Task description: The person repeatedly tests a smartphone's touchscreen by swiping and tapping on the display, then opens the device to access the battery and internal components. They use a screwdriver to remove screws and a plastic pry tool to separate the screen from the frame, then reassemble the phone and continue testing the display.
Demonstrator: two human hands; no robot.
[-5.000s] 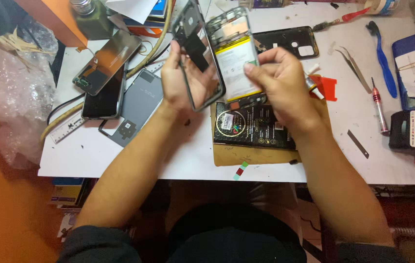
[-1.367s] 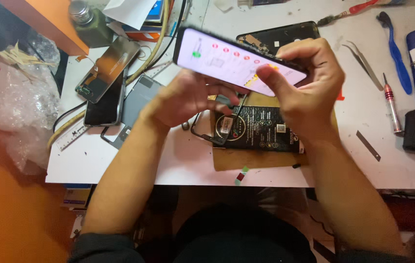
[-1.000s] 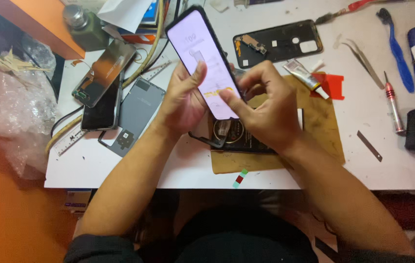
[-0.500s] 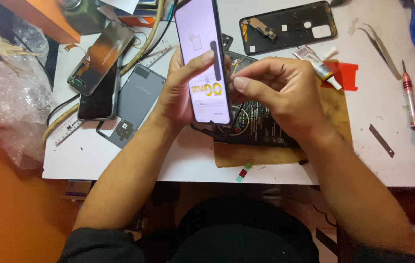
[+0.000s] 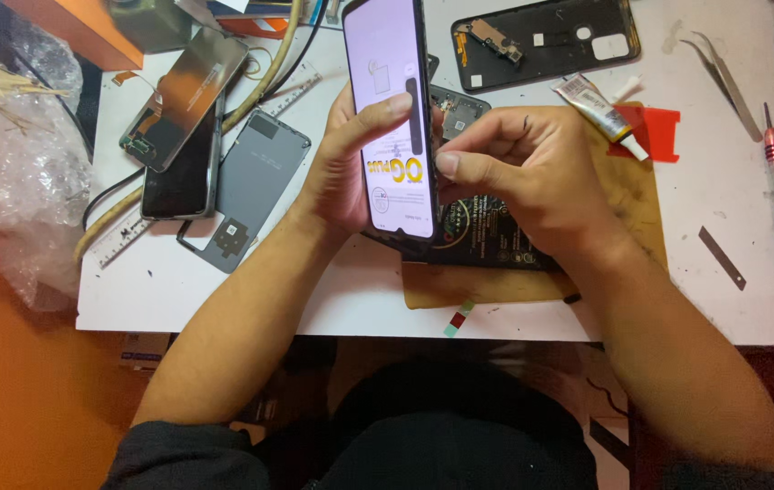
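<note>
Left hand (image 5: 343,172) grips lit smartphone (image 5: 390,109) | right hand (image 5: 519,172) pinches its right edge | above opened phone chassis (image 5: 487,240)

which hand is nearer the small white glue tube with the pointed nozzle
Right. The right hand lies just below-left of the glue tube; the left hand is farther, beyond the lit phone.

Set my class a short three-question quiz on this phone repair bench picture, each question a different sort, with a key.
1. True or false: the phone screen is lit.
2. Which hand grips the phone from behind? A) left hand B) right hand
3. Fill in: beside the red sheet lies a small glue ____.

Key: 1 true. 2 A; its thumb lies across the screen, while the right hand pinches the phone's right edge. 3 tube.
</note>
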